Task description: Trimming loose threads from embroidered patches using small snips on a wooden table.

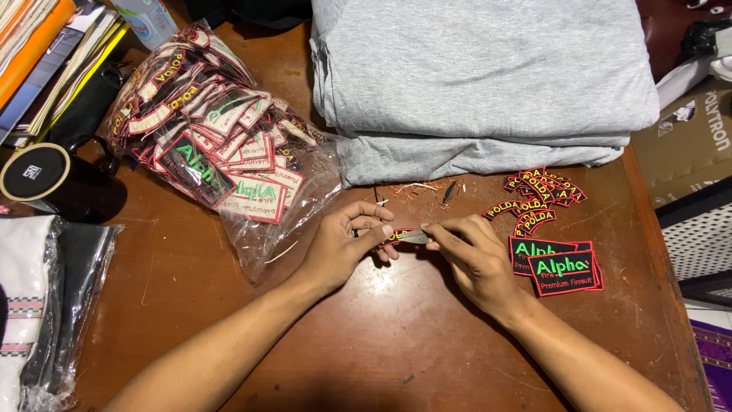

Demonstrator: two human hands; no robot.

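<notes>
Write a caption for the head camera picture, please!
Both hands, left hand and right hand, hold a small patch over a wooden table.

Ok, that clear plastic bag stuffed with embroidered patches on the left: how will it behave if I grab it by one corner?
The clear plastic bag of patches will likely sag and go floppy, since its film lies crumpled on the wooden table. Its mouth looks open toward the left hand, so patches may spill. Packed this full, it is probably fairly heavy.

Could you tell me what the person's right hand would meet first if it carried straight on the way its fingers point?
Most likely the left hand: the right hand points leftward at it across the small curved red-edged embroidered patch both pinch.
</notes>
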